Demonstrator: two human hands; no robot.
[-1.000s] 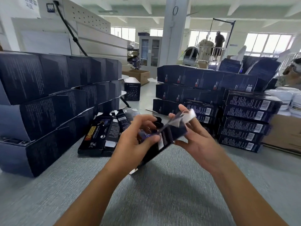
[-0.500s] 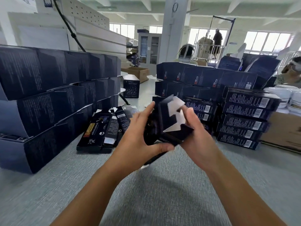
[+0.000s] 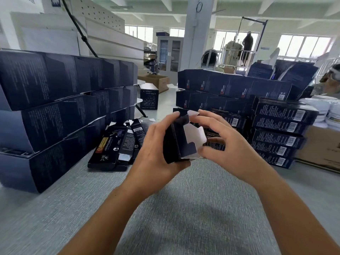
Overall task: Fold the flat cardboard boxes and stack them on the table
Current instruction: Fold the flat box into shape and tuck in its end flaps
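I hold a small dark cardboard box (image 3: 174, 142) above the grey table (image 3: 184, 208), its end turned toward me with white flaps partly folded in. My left hand (image 3: 156, 153) grips the box's left side, thumb underneath and fingers over the top. My right hand (image 3: 224, 144) curls round the right side, its fingertips pinching the white end flaps. A pile of flat dark boxes (image 3: 114, 146) lies on the table to the left of my hands. Stacks of folded boxes stand at left (image 3: 55, 111) and right (image 3: 276, 133).
Long dark cartons (image 3: 230, 87) are stacked behind the right pile, and one upright dark box (image 3: 149, 96) stands further back. White tubs (image 3: 323, 109) and brown cartons (image 3: 323, 148) sit at the far right. A person's head shows at the right edge; another person stands far back.
The flat box has been opened up into a box shape and turned end-on to me. My right fingers moved onto the white end flaps, which now fold inward.
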